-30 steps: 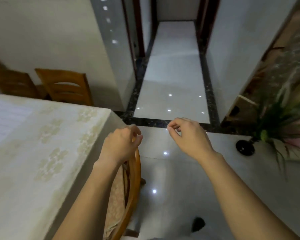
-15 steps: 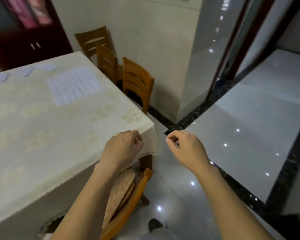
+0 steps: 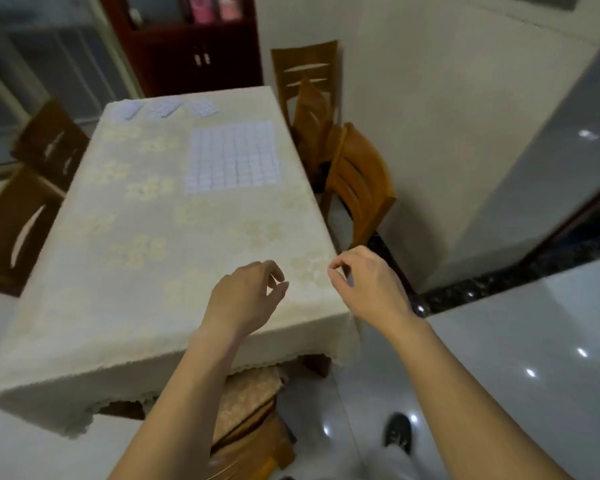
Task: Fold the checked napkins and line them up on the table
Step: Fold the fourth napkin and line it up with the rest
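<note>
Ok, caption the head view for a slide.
Left hand and right hand hover at table corner; large checked napkin, three small ones beyond.

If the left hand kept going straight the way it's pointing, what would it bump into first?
Nothing close. The left hand aims forward-right over bare tablecloth, passing right of the large checked napkin; past its edge, the nearer wooden chair seems first, though depth is unclear.
</note>
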### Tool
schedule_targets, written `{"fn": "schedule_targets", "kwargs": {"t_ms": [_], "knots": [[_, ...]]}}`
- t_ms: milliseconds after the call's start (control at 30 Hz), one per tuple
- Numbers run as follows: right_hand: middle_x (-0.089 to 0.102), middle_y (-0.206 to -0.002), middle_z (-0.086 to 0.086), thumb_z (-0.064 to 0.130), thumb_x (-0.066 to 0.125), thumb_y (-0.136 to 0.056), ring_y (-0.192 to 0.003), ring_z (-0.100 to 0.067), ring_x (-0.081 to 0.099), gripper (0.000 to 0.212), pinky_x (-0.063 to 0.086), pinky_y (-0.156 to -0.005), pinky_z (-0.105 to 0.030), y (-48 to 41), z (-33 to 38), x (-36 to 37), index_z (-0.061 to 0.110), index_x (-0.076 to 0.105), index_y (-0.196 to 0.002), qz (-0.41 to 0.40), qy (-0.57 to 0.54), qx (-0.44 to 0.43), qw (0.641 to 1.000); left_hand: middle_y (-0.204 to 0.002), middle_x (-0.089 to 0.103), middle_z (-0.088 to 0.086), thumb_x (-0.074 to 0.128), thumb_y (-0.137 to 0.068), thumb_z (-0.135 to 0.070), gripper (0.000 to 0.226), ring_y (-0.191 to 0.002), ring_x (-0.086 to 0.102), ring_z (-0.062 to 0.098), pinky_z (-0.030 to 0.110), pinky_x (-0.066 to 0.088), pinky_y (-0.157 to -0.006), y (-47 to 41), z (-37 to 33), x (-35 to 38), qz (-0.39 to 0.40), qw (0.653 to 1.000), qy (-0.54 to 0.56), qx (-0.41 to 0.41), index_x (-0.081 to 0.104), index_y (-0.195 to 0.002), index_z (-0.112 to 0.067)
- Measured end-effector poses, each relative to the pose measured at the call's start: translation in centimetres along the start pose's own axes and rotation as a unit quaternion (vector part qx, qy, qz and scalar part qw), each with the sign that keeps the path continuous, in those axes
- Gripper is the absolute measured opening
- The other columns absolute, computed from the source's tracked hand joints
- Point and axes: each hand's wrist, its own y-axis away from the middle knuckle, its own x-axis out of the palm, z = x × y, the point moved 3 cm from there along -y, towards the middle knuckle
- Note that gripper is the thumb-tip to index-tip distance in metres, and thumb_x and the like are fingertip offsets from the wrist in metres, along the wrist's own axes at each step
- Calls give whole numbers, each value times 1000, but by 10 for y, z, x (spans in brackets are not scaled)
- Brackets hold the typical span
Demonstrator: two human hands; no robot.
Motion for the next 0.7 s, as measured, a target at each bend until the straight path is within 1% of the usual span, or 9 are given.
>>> {"fn": "schedule_targets", "kwargs": {"t_ms": [133,233,333,433,533,600,700], "knots": [[62,-117,5,37,57,-101,-103,-14,61,22,53,-83,-27,-65,-16,5,24,67,-115,32,-28,-60,997,-115,66,-14,52,-104,-45,26,-101,63,14,36,52,-83,-29,-6,7,-27,997,-16,-73,62,-122,-29],[60,-121,5,39,55,-101,-106,-15,61,27,48,-81,-24,-101,-36,2,24,64,-122,74,-29,-91,993,-119,64,-13,53,-104,-45,31,-99,63,16,36,50,-83,-52,-23,12,-33,992,-8,-121,57,-130,-28],[60,-123,4,40,54,-101,-107,-15,60,28,50,-83,-28,-134,-54,-5,24,63,-123,113,-25,-114,987,-120,64,-13,52,-104,-47,32,-96,62,14,34,50,-81,-67,-35,11,-39,985,4,-170,57,-130,-30],[59,-124,4,40,53,-101,-108,-16,59,28,49,-86,-31,-169,-57,-2,24,63,-123,131,-36,-145,980,-120,65,-12,52,-104,-47,31,-96,63,15,35,49,-83,-73,-35,11,-45,975,2,-217,58,-129,-29],[60,-121,5,40,54,-101,-102,-13,59,26,45,-80,-28,-192,-51,16,26,65,-119,155,-60,-158,973,-121,65,-11,52,-104,-46,31,-101,64,17,35,49,-85,-73,-27,13,-44,965,-8,-258,58,-129,-28],[61,-119,6,42,54,-100,-97,-12,59,24,48,-79,-28,-204,-45,33,27,65,-117,174,-60,-170,968,-121,66,-11,51,-105,-46,32,-100,64,17,33,47,-84,-77,-17,13,-49,960,-19,-276,57,-130,-28],[61,-117,6,42,54,-100,-99,-14,61,25,48,-78,-29,-221,-32,52,26,66,-116,207,-45,-192,958,-121,66,-11,51,-105,-46,31,-102,64,17,33,47,-84,-94,-2,14,-55,956,-16,-289,56,-129,-27]]}}
